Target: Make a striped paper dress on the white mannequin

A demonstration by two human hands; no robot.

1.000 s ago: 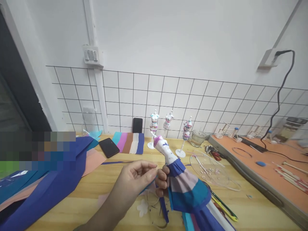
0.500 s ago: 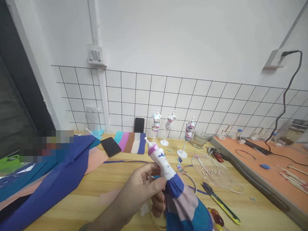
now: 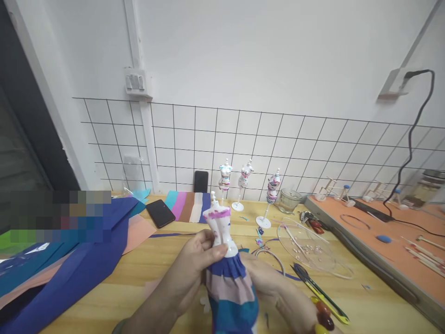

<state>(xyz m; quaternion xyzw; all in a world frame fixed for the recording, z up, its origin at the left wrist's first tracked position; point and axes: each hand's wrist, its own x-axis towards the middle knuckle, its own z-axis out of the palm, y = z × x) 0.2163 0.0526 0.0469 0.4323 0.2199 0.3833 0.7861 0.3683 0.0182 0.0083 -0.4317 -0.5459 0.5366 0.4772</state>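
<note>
A small white dress form (image 3: 222,232) with a pink band across its chest stands nearly upright before me. From its waist hangs a pleated skirt (image 3: 231,290) in blue, pale pink and teal stripes. My left hand (image 3: 194,264) is closed round the waist, thumb across the front near the skirt's top edge. My right hand (image 3: 267,278) reaches behind the skirt from the right; its fingers are hidden there, so what they hold does not show. Beaded bracelet (image 3: 324,315) beads in yellow, red and brown sit on the right wrist.
Three painted dress forms (image 3: 273,188) stand at the back near a glass jar (image 3: 289,200). Right lie a craft knife (image 3: 321,292) and a clear tray (image 3: 306,250). Left are a phone (image 3: 160,213), a striped sheet (image 3: 187,207) and blue paper (image 3: 86,269). An orange board (image 3: 399,241) lies far right.
The dress form has swung from a leftward tilt to nearly upright and turned, so its chest band shows. My right hand has shifted from beneath the skirt to its right side.
</note>
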